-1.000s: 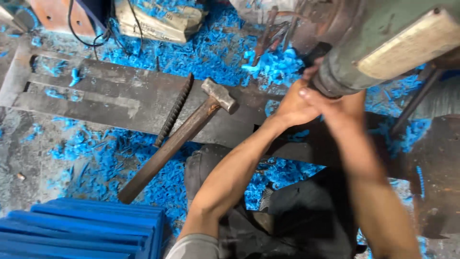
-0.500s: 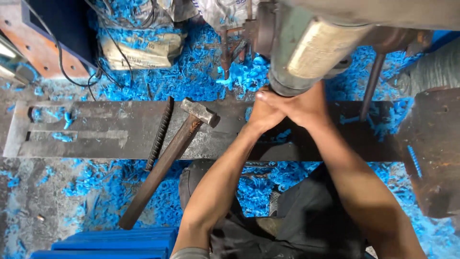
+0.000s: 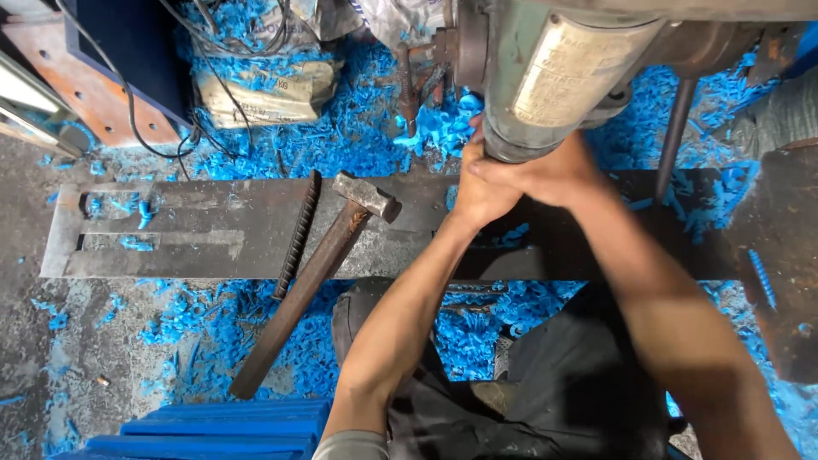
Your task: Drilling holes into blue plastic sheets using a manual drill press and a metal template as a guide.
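blue slats (image 3: 213, 430) are seen nearest | hammer (image 3: 311, 281) and ribbed rod (image 3: 298, 232) are laid on steel plate (image 3: 170, 234) | left hand (image 3: 481, 192) and right hand (image 3: 554, 170) are clasped together under green machine cylinder (image 3: 554, 77) amid blue shavings (image 3: 358, 128)

Both bare forearms reach forward, left hand (image 3: 481, 183) and right hand (image 3: 550, 175) clasped together, fingers curled
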